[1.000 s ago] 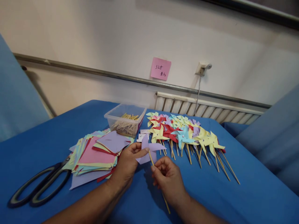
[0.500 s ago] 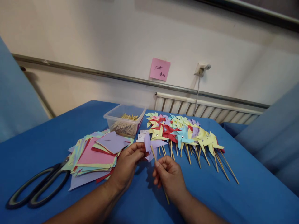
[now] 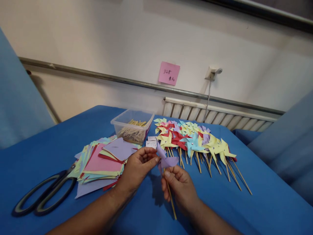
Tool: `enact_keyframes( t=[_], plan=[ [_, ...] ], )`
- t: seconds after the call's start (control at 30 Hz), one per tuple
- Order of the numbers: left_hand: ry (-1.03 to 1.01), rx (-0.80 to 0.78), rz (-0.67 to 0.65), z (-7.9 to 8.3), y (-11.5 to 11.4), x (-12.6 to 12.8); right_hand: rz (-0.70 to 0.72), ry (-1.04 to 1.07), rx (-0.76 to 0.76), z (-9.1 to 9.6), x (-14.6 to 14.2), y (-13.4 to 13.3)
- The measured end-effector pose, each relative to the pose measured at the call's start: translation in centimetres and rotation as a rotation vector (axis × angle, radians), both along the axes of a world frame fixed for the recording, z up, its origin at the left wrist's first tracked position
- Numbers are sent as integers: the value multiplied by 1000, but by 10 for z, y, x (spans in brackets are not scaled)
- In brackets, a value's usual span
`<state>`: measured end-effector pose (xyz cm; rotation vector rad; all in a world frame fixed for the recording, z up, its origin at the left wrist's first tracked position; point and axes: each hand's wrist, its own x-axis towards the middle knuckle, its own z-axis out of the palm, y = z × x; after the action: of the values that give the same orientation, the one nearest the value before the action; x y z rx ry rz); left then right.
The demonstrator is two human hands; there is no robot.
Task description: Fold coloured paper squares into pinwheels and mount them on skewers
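A purple paper pinwheel (image 3: 168,161) on a thin wooden stick (image 3: 172,203) is held up between my two hands, above the blue cloth. My left hand (image 3: 141,163) is closed, thumb and fingers pinching the pinwheel's left side. Just below the paper, my right hand (image 3: 179,184) is closed round the stick, whose lower end points down toward me. Left of my left hand lies a stack of coloured paper sheets (image 3: 105,161), purple, pink, yellow, blue and red. Beyond my right hand lie several pinwheels (image 3: 193,143) in rows, their sticks pointing toward me.
Black-handled scissors (image 3: 46,192) lie at the left, blades partly under the paper. A clear plastic box (image 3: 132,125) holds many sticks, with small white boxes (image 3: 151,143) beside it. The blue-covered table (image 3: 220,209) stands against a wall with a radiator (image 3: 220,112).
The pinwheel has tipped and turned, its blades now lower and nearer my right hand. My left thumb has come onto the paper. The view has shifted slightly.
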<state>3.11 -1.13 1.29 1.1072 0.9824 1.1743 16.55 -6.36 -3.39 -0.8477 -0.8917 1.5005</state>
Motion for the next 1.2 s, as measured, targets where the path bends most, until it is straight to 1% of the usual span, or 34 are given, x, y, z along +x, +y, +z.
enact_keyframes(
  t=[0.2,0.33,0.67,0.9,1.07,1.2],
  plan=[
    [61,56,22,-3,2,-3,74,158,-31,6,1,-4],
    [34,43,-26,-1,2,-4,121,199,-55,5,2,-4],
    [-54,-91,-106,-1,-1,-2,145,166,-66,2,0,-3],
    [-70,-71,-192,-2,-2,-2,139,155,-33,0,0,-2],
    [-36,-79,-159,-3,-2,-1,132,141,-32,-1,0,-2],
    [30,-74,-124,-3,-1,-1,121,132,-37,-2,-1,-1]
  ],
)
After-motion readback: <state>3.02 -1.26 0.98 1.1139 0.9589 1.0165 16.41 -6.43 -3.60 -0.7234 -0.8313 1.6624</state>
